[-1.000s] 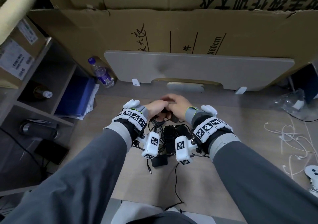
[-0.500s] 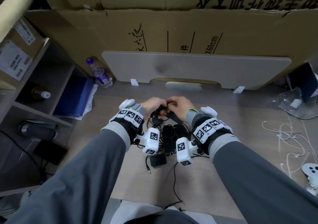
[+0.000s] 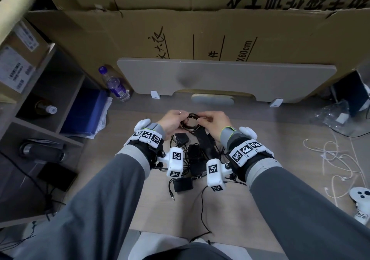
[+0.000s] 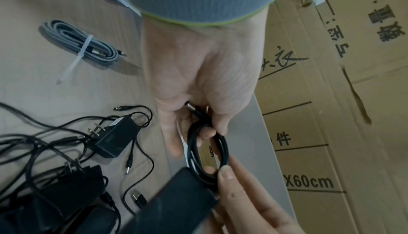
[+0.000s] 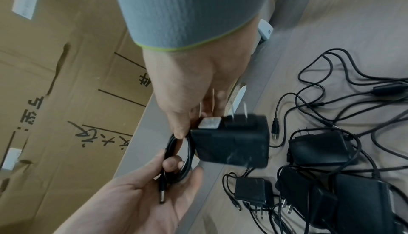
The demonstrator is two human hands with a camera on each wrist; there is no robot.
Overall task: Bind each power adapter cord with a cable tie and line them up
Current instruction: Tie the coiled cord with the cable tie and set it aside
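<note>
Both hands hold one black cord wound into a small coil point(image 3: 190, 122) above the far side of the desk. My left hand point(image 3: 183, 119) grips the coil's left side, and the cord's barrel plug point(image 4: 191, 108) lies in its palm. My right hand point(image 3: 203, 119) pinches the coil's right side; the cord's black adapter block point(image 5: 232, 145) hangs by that hand, prongs up. Several other black adapters point(image 3: 193, 155) lie in a tangle of loose cords between my wrists. No cable tie shows on the held coil.
A grey braided cable point(image 4: 84, 43) bound with a white tie lies on the desk to the left. White cable ties point(image 3: 338, 159) are strewn at the right, near a white controller point(image 3: 360, 199). Water bottle point(image 3: 115, 85), grey board point(image 3: 226, 79) and cardboard boxes stand behind.
Both hands have lifted off the pile and drawn slightly apart. The cord now shows as a round coil held between them.
</note>
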